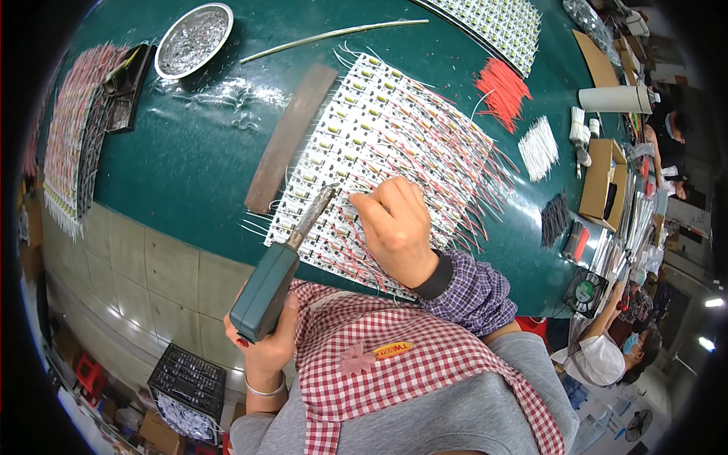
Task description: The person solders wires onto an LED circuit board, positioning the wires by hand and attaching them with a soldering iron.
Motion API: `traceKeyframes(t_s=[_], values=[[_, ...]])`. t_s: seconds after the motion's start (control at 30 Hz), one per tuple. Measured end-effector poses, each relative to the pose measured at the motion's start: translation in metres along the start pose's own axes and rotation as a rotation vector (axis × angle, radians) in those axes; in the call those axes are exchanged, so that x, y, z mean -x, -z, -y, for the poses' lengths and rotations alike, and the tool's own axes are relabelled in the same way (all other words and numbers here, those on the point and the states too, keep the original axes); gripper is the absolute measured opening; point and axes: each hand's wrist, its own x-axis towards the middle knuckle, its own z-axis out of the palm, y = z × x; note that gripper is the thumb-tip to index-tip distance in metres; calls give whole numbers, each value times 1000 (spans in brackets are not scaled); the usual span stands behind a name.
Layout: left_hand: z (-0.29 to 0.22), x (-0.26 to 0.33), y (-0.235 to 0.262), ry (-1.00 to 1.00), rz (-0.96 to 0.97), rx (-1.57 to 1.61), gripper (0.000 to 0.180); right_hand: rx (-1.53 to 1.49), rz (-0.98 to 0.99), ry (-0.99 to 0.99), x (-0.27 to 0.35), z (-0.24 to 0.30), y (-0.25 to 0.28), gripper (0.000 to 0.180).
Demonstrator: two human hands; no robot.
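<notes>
The left hand [277, 341] is closed around the handle of a green soldering gun [265, 292], whose tip is over a white panel of small circuit boards [322, 163]; the right hand [398, 231] is bent above the same panel, near this tip, but I cannot tell if its fingers pinch something; the panel lies on the green surface [182, 159], between a flat dark bar [292, 136] and a pile of red wires [502, 92].

Pale bottle [616, 99] near open cardboard box [596, 182]
</notes>
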Motion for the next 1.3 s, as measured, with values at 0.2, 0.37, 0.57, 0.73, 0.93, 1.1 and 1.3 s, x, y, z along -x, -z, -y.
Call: traceKeyframes(t_s=[0.2, 0.37, 0.57, 0.73, 0.93, 1.1, 1.3], values=[[3, 1, 3, -6, 47, 8, 19, -9, 7, -3, 2, 1, -3, 23], [6, 1, 3, -24, 65, -21, 17, -7, 4, -5, 2, 1, -4, 22], [4, -1, 2, -46, 79, -34, 15, -4, 3, -1, 1, 3, -5, 22], [1, -5, 5, -48, 131, -76, 14, 12, 21, 5, 2, 2, -6, 18], [2, -1, 6, -13, 89, -49, 16, 15, 17, 11, 3, 2, -8, 18], [10, 11, 9, -15, -2, -52, 20, 20, 20, 5, 4, 2, -8, 20], [13, 17, 8, -34, -55, -47, 19, 7, -1, 5, 4, 1, -9, 20]])
